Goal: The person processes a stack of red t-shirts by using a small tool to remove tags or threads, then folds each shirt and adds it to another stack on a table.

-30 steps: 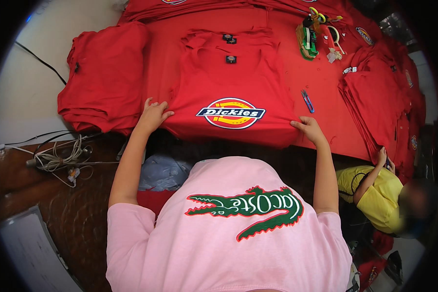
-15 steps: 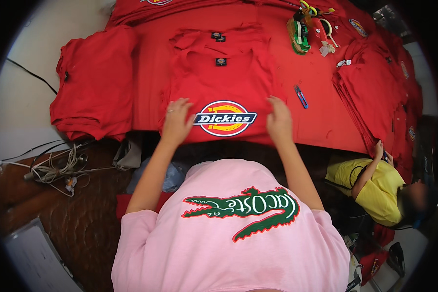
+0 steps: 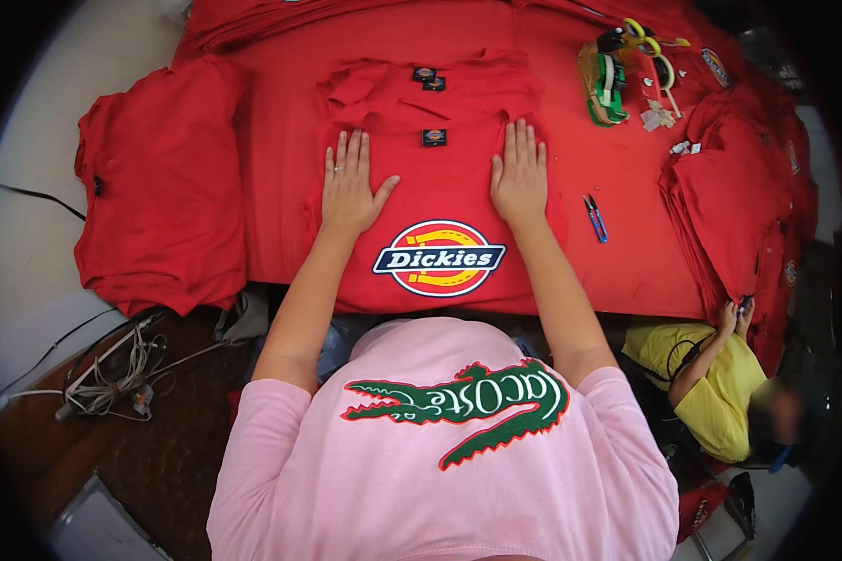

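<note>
In front of me lies a red T-shirt point(image 3: 430, 187), smooth and folded narrow, with an oval emblem in yellow, red and dark blue near its close edge. My left hand point(image 3: 354, 187) rests flat on the shirt's left side, fingers stretched away from me and a ring on one finger. On the right side my right hand point(image 3: 520, 178) presses flat too, its fingers pointing toward the neckline. Beyond the neckline more folded red shirts point(image 3: 384, 91) show, with small dark neck labels.
Left lies a stack of red shirts point(image 3: 159, 187). Right of my hand are blue thread snips point(image 3: 595, 221); farther back stand a green tape dispenser point(image 3: 601, 89) and yellow-handled scissors point(image 3: 638, 35). Another red pile point(image 3: 734, 187) is at right, where a person in yellow point(image 3: 706, 388) works.
Both hands have moved away from me, from beside the emblem up toward the neckline, and now lie flat on the shirt. The camera view has shifted slightly.
</note>
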Demonstrator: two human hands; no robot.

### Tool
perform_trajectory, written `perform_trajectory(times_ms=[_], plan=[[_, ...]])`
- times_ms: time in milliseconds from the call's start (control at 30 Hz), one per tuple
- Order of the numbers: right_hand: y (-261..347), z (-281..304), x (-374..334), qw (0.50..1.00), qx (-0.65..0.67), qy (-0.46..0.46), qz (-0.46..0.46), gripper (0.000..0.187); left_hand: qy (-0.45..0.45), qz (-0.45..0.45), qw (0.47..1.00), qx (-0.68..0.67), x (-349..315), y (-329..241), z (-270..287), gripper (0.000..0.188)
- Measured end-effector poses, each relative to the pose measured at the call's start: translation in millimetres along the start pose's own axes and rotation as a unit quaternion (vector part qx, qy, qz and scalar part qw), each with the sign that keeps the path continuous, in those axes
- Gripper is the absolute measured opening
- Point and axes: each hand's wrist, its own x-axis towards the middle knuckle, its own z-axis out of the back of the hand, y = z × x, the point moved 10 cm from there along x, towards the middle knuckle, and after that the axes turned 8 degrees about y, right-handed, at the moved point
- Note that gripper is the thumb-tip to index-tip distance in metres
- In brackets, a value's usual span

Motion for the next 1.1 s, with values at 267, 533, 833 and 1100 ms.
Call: perform_trajectory(times_ms=[267, 533, 833, 1100], plan=[[-1.3, -5.9, 40.7, 1.0, 0.014, 0.003, -0.006, 0.069, -0.036, 0.017, 0.999, -0.021, 61.7, 14.5, 6.5, 0.101], [15.5, 1.6, -22.7, 0.999, 0.049, -0.005, -0.002, 0.076, -0.035, 0.03, 0.999, 0.009, 54.2, 14.5, 0.5, 0.1], [-10.2, 47.9, -193.7, 0.991, 0.107, 0.078, 0.015, 0.054, 0.119, 0.068, 0.99, 0.012, -160.4, 10.5, 7.4, 0.09], [-144.0, 23.5, -243.9, 0.853, 0.457, -0.027, -0.251, 0.047, -0.086, 0.309, 0.831, -0.455, -290.0, 109.8, -29.3, 0.047]])
